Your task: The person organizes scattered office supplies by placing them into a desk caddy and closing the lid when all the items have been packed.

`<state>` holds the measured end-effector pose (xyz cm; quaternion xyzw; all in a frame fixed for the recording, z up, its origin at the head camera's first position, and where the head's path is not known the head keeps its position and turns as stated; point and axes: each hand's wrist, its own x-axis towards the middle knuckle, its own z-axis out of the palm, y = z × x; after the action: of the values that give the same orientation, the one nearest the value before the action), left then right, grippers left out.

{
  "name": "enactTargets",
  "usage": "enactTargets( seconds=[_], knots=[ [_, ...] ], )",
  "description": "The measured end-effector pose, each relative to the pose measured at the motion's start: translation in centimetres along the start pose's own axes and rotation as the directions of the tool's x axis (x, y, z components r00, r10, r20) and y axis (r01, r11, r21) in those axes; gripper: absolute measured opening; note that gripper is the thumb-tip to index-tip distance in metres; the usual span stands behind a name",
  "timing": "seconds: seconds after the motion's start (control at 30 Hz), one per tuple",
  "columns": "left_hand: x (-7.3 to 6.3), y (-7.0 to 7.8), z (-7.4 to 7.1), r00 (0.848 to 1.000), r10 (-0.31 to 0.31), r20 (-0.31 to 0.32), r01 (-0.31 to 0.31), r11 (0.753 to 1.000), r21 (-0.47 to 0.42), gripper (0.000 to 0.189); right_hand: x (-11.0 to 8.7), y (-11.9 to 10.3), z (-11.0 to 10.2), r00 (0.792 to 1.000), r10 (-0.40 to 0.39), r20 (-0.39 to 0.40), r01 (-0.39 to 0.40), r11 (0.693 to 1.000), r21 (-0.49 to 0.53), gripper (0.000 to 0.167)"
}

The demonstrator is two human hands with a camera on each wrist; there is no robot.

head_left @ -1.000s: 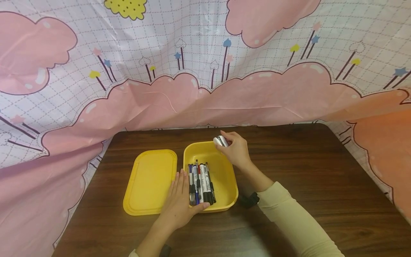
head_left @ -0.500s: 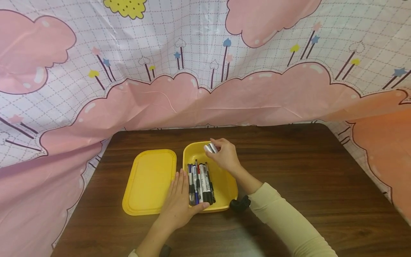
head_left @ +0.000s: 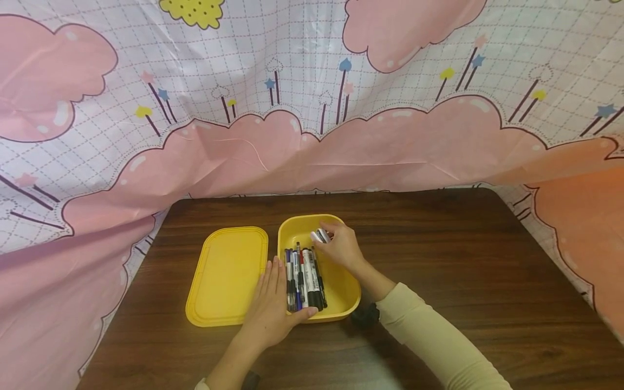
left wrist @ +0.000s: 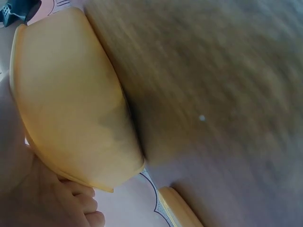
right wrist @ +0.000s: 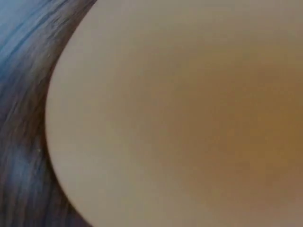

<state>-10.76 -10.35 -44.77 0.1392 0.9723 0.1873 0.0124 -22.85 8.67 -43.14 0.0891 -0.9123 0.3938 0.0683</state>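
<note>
A yellow plastic box (head_left: 342, 295) stands lidless on the table, with several pens (head_left: 291, 279) and whiteboard markers (head_left: 312, 276) lying lengthwise in its left half. My left hand (head_left: 268, 317) rests against the box's near left corner, fingers stretched along the left side and thumb at the front rim. The left wrist view shows those fingers beside the box's outer wall (left wrist: 71, 99). Over the far part of the box, my right hand (head_left: 341, 248) pinches a small white object with a dark stripe (head_left: 320, 236); its kind is unclear. A blurred yellow box wall (right wrist: 180, 118) fills most of the right wrist view.
The yellow lid (head_left: 226, 276) lies flat to the left of the box. Dark wood tabletop (head_left: 463, 271) extends around both. Behind the table hangs a pink and white patterned cloth (head_left: 292, 157).
My right hand has moved from the box's far right rim leftward, nearer and lower into the box, carrying the white object. The left hand and lid have stayed put.
</note>
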Motion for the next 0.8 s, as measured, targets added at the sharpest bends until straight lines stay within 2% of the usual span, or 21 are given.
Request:
enactTargets(
  seconds=[0.2, 0.6, 0.8],
  knots=[
    [0.1, 0.1, 0.0, 1.0, -0.003, -0.004, 0.003, 1.0, -0.001, 0.115, 0.1, 0.0, 0.4, 1.0, -0.015, 0.001, 0.015, 1.0, -0.018, 0.053],
    [0.3, 0.0, 0.2, 1.0, 0.003, -0.03, -0.002, 1.0, 0.012, 0.116, 0.3, 0.2, 1.4, 0.995, -0.084, 0.056, 0.092, 0.981, -0.168, 0.054],
    [0.4, 0.0, 0.3, 1.0, 0.001, -0.029, -0.001, 1.0, 0.009, 0.117, 0.2, 0.3, 1.9, 0.991, -0.041, 0.126, 0.068, 0.974, -0.215, 0.055]
  ],
)
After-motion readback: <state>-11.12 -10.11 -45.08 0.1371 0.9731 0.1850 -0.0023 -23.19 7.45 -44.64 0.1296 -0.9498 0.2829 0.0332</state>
